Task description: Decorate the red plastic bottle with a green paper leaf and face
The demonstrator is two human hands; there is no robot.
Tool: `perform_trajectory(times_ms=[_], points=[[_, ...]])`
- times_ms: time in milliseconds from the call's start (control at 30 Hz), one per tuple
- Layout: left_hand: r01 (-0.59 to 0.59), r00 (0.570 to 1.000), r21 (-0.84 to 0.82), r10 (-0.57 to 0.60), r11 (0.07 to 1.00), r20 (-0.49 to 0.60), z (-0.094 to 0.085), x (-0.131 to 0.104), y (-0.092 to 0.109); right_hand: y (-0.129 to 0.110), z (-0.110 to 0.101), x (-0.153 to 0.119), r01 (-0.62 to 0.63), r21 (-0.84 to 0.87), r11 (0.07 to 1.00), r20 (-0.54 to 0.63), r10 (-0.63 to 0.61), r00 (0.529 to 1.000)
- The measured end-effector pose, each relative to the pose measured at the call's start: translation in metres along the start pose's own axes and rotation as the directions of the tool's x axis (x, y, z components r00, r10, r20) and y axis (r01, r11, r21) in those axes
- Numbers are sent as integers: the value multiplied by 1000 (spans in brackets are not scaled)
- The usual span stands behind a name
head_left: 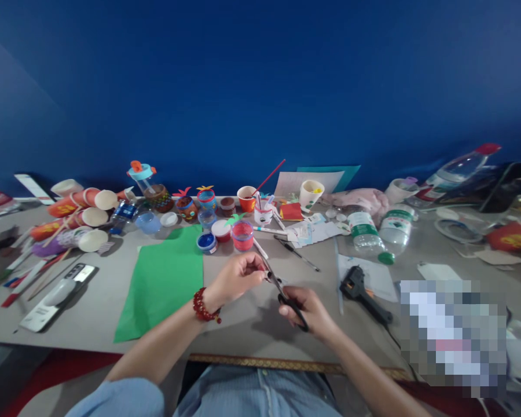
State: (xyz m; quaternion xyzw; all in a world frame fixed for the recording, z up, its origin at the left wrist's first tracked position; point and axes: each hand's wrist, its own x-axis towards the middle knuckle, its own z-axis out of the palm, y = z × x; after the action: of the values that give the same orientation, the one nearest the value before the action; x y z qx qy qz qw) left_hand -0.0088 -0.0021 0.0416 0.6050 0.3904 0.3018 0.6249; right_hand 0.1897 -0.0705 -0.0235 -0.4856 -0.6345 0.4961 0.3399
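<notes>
My right hand (306, 313) grips a pair of black-handled scissors (293, 305), fingers in the loops and blades pointing up and left. Between the thumb and fingers of my left hand (238, 278) is a small white piece with black spots (270, 276), perhaps paper; its details are too small to tell. The blades are at this piece, though I cannot tell whether they touch it. A red beaded bracelet (204, 305) circles the left wrist. Beyond the left hand stand a red-painted cup (242, 234) and an open blue paint pot (207, 242).
A green sheet (160, 284) lies to the left, near a phone (58, 296). To the right are a glue gun (362, 292) with its cord and plastic bottles (364, 231). Paper cups (84, 217), pens and paint pots crowd the table's back, below a blue wall (260, 87).
</notes>
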Motion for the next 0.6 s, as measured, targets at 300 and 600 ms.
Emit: perform_trajectory(times_ms=[300,600], points=[[-2,1000,9,2,1000,-5,0,0,2,-1,3,1,-16,37,999,20,15,1000],[27,1000,-9,-27,1000,5,0,2,4,3,3,1,-28,32,999,24,27,999]])
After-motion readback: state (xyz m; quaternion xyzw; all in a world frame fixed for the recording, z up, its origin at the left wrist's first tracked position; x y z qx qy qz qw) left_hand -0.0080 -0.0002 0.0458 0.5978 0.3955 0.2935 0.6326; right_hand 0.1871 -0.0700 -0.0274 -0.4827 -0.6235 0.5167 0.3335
